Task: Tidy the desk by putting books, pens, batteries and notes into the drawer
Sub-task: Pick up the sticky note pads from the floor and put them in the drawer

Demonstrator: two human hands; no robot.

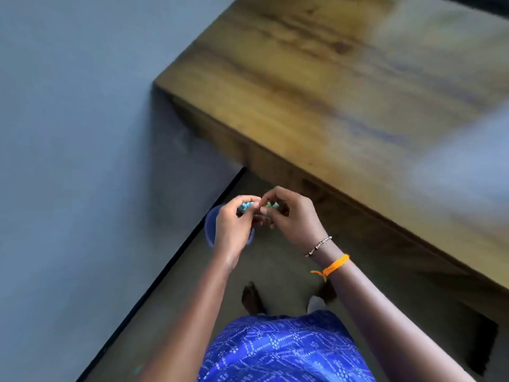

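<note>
Standing beside the desk [344, 86], the person holds both hands together below its front edge, at about 6 o'clock from the frame centre. Left hand [234, 230]: fingers curled, pinching a small blue crumpled item [246, 206] between thumb and fingertips. Right hand [292, 216]: fingers curled, pinching a small green crumpled item [271, 207]. The two items sit just beside each other; whether they touch, and what they are, cannot be told from the blur. A round blue container [210, 230] shows under the left hand, at 9 o'clock from it; whether that hand supports it cannot be told.

The right wrist carries a bead bracelet [318, 246] and an orange thread [332, 267]. The desk top, wooden, fills the 1 o'clock to 3 o'clock region. A blue-grey wall [77, 133] occupies 9 o'clock, meeting the floor [192, 285] along a dark skirting strip [170, 260]. Blue patterned clothing [283, 351] lies at 6 o'clock.
</note>
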